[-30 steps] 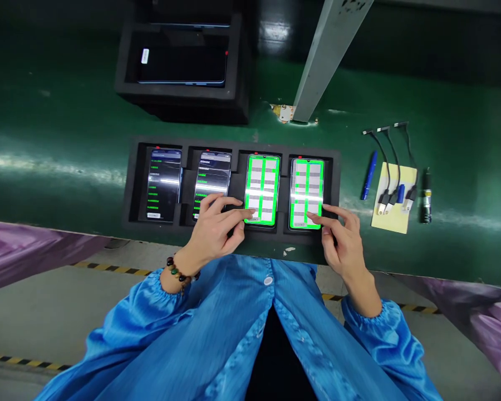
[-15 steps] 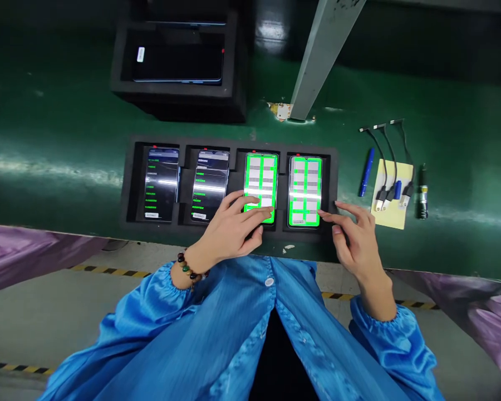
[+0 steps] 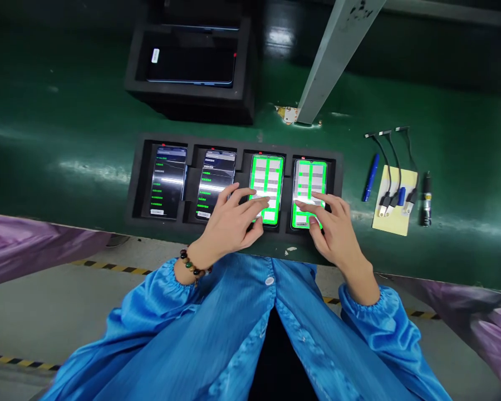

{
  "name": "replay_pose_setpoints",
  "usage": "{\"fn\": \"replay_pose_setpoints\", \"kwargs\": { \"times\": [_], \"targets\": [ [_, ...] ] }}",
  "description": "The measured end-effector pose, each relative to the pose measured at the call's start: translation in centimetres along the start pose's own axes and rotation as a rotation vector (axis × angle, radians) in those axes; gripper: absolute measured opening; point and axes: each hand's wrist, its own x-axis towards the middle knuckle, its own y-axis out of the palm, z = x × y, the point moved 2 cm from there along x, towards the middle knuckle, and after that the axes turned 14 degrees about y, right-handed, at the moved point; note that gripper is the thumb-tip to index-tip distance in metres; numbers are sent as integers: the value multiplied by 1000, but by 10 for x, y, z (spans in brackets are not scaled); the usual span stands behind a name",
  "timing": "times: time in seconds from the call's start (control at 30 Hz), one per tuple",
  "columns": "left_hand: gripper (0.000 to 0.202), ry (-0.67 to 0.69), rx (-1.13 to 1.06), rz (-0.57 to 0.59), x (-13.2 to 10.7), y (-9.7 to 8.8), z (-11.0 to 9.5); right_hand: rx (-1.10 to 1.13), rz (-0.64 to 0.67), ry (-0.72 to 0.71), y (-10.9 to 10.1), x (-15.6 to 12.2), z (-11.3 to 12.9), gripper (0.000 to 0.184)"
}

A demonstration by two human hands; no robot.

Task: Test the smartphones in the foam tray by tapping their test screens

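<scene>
The rightmost phone is seated in the black tray, long axis front-to-back; its near half is overlapped by the right hand, the neighbouring phone by the left hand, both spread, empty.

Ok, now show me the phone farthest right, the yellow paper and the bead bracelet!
Phone farthest right (image 3: 309, 181): head view, on the upper half of its lit screen.
Yellow paper (image 3: 389, 224): head view, on its bare lower part.
Bead bracelet (image 3: 188, 265): head view, on its green bead.
</scene>
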Motion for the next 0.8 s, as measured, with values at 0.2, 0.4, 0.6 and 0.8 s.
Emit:
{"fn": "replay_pose_setpoints", "kwargs": {
  "times": [0.2, 0.4, 0.6, 0.8],
  "targets": [
    [41, -10, -23, 11, 4, 1, 5, -22, -135, 144, -16, -17, -26, 44],
    [30, 33, 25, -193, -12, -4, 9, 9, 28, -37, -1, 6, -1, 43],
    [27, 58, 80, -290, -23, -1, 7, -21, -18, -22, 2, 45, -7, 39],
    [21, 39, 75, -277, -20, -3, 7, -77, -53, 28, 1, 90, -18, 36]
  ]
}}
